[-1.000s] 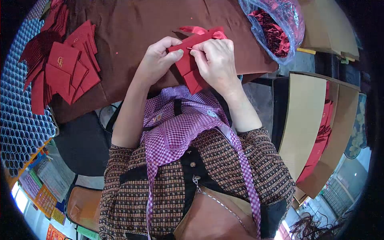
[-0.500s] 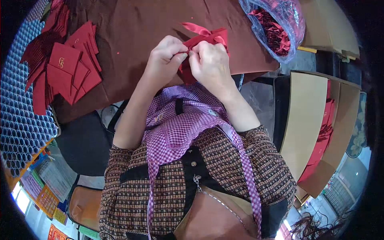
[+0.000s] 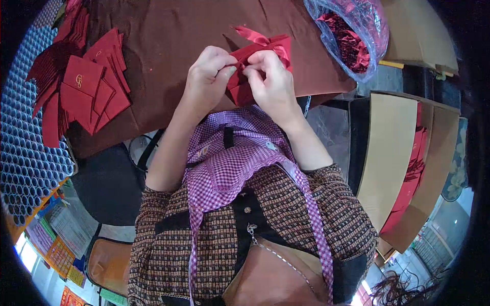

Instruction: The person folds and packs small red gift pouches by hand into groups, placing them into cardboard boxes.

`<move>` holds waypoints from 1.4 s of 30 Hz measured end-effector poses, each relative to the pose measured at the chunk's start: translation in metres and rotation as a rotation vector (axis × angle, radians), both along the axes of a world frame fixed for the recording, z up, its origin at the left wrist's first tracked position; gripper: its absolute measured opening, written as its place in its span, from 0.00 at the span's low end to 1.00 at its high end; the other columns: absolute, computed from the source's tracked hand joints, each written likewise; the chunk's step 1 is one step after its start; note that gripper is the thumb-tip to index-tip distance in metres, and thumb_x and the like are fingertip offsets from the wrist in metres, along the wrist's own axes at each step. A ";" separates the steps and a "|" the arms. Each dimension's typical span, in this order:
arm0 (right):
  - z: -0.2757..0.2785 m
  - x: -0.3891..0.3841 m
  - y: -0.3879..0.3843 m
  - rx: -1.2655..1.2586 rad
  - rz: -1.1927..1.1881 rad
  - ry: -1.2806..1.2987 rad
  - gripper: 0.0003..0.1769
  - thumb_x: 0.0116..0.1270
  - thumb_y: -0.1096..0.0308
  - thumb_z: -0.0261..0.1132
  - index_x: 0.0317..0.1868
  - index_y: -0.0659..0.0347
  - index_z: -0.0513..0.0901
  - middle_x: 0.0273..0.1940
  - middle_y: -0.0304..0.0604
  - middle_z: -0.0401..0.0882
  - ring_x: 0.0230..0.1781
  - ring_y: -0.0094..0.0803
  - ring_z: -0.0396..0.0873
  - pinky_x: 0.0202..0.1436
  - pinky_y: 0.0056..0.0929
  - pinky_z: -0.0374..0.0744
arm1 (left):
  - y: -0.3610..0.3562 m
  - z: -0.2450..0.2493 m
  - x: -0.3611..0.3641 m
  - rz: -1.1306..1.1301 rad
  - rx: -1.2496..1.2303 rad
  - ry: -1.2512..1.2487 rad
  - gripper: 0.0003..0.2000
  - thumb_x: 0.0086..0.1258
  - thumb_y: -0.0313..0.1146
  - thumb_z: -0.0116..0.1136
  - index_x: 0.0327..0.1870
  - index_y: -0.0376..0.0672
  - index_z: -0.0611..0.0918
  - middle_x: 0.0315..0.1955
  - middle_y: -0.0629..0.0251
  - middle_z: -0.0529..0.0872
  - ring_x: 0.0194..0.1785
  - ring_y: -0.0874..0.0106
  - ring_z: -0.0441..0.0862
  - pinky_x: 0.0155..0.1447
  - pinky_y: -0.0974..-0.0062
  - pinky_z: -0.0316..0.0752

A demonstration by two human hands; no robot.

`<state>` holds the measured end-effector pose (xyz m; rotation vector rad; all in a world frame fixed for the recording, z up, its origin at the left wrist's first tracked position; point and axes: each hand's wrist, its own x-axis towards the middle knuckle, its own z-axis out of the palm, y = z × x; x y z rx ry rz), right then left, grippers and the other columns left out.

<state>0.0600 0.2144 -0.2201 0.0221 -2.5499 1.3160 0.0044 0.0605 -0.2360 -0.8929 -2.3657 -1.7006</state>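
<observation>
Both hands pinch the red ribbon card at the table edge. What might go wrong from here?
The left hand and right hand pinch the red card close together, so its fold may crumple. The ribbon sticks out loose and might pull free. The card is held right at the brown table edge; a slip would likely drop it into the lap.

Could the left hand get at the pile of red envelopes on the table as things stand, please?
Probably yes: the pile of red envelopes lies on its side, with only brown cloth between. The left hand, though, pinches the ribboned envelope together with the right hand.
</observation>
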 end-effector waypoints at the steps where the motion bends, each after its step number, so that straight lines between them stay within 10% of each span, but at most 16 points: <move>1: -0.001 0.000 -0.002 -0.004 -0.022 0.040 0.10 0.57 0.81 0.63 0.40 0.67 0.76 0.35 0.49 0.82 0.36 0.36 0.82 0.40 0.31 0.79 | 0.000 0.000 0.001 0.001 0.000 0.000 0.06 0.58 0.18 0.59 0.36 0.34 0.82 0.34 0.58 0.80 0.38 0.65 0.81 0.41 0.73 0.76; 13: 0.038 -0.004 0.013 0.467 0.043 0.329 0.10 0.52 0.74 0.69 0.37 0.60 0.82 0.36 0.39 0.79 0.40 0.36 0.76 0.47 0.33 0.68 | 0.000 0.010 0.009 0.016 -0.092 -0.008 0.08 0.57 0.18 0.61 0.38 0.34 0.82 0.36 0.58 0.79 0.40 0.66 0.80 0.44 0.75 0.75; 21: 0.056 -0.026 0.035 0.692 0.456 0.021 0.06 0.62 0.69 0.61 0.35 0.59 0.83 0.34 0.39 0.78 0.40 0.36 0.72 0.51 0.35 0.66 | 0.007 0.013 0.012 -0.001 -0.162 0.117 0.09 0.55 0.18 0.63 0.38 0.37 0.83 0.36 0.59 0.79 0.39 0.66 0.81 0.42 0.74 0.76; 29: 0.056 -0.043 0.046 0.439 0.550 -0.125 0.11 0.62 0.64 0.62 0.38 0.62 0.84 0.34 0.45 0.82 0.43 0.39 0.76 0.59 0.36 0.64 | 0.008 0.010 0.012 -0.021 -0.106 0.103 0.08 0.56 0.20 0.63 0.36 0.40 0.83 0.38 0.57 0.78 0.38 0.62 0.81 0.41 0.69 0.78; 35: 0.069 -0.056 0.051 0.253 0.567 -0.308 0.11 0.60 0.68 0.62 0.38 0.67 0.83 0.32 0.49 0.84 0.29 0.40 0.83 0.35 0.32 0.80 | 0.009 0.014 0.011 -0.015 -0.108 0.115 0.08 0.56 0.22 0.63 0.37 0.41 0.84 0.38 0.56 0.78 0.39 0.62 0.81 0.41 0.69 0.79; 42: 0.068 -0.053 0.053 0.565 0.643 -0.237 0.10 0.61 0.66 0.61 0.37 0.63 0.85 0.31 0.42 0.82 0.38 0.36 0.78 0.56 0.33 0.68 | 0.011 0.011 0.010 0.005 -0.129 0.156 0.08 0.55 0.23 0.64 0.36 0.41 0.84 0.38 0.56 0.79 0.38 0.62 0.81 0.41 0.69 0.79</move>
